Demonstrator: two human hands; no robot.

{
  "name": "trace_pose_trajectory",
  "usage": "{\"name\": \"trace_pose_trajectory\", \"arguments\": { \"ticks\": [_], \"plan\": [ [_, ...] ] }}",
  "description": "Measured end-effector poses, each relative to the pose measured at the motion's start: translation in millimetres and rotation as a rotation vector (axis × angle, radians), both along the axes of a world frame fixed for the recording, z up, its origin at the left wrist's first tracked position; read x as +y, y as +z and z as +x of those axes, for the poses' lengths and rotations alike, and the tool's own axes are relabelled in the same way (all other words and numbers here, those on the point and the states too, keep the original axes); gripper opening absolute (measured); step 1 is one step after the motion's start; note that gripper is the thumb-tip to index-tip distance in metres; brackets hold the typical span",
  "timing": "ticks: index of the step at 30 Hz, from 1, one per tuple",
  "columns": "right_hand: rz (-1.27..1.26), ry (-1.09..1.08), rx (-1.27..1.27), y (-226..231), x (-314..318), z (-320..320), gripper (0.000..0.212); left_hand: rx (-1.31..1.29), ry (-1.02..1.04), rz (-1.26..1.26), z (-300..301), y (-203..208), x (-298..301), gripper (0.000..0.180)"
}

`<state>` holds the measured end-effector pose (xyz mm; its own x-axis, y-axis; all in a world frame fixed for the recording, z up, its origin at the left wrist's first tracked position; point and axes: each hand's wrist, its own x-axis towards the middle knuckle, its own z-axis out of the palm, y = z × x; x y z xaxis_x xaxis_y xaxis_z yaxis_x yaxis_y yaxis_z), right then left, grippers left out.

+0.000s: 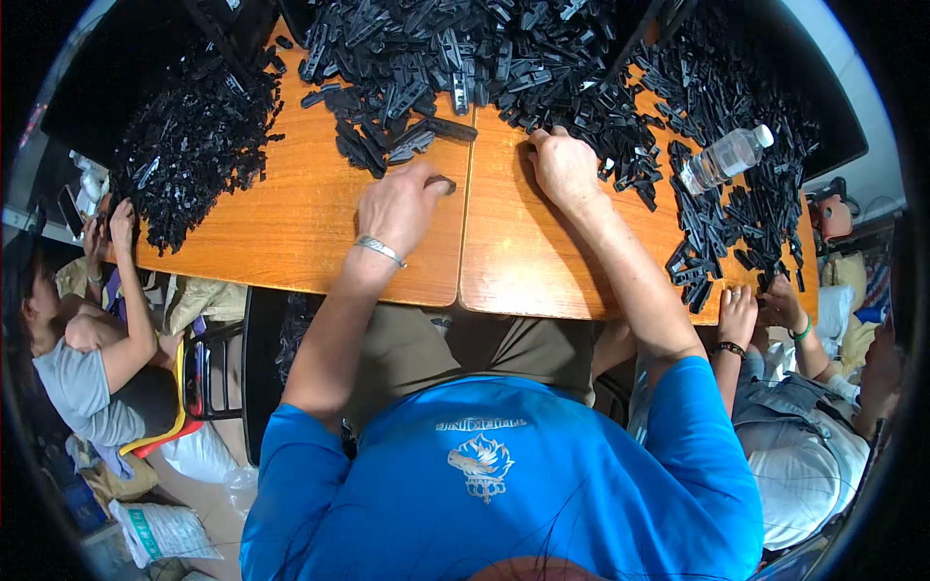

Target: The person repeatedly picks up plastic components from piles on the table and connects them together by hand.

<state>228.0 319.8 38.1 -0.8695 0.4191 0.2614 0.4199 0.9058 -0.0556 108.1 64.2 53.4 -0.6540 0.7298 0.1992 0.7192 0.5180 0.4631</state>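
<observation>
My left hand point(395, 208), with a silver bracelet at the wrist, is just above the wooden table point(320, 223), left of the seam. Between its thumb and fingers is a small black plastic part point(443, 183), partly hidden. Farther off lies a loose group of long black plastic parts point(362, 145). To the right of the seam, my right hand point(565, 165) reaches the near edge of a heap of smaller black parts point(610, 121). Its fingers are bent together and point down; what they hold, if anything, is hidden.
A large heap of long black parts point(407, 48) covers the far middle. Another heap point(199, 136) lies left, more parts point(702, 237) right. A clear plastic bottle point(727, 160) rests tilted on the right-hand parts. Co-workers' hands point(121, 230) work at the left edge and another pair point(741, 315) at the right.
</observation>
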Motion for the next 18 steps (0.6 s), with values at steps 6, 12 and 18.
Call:
{"name": "trace_pose_trajectory", "arguments": {
  "ticks": [6, 12, 18],
  "plan": [
    [-0.085, 0.279, 0.054, 19.5, -23.8, 25.7, 0.016, 0.016, 0.045, 0.120, 12.0, -10.5, -7.1, 0.035],
    [-0.128, 0.333, -0.200, 23.3, -46.9, 37.9, 0.023, -0.154, 0.011, 0.162, 26.3, -19.3, -42.4, 0.033],
    [-0.023, 0.375, -0.186, 26.6, -51.3, 29.4, 0.019, 0.107, -0.051, 0.115, 28.2, -12.7, -62.2, 0.028]
  ]
}}
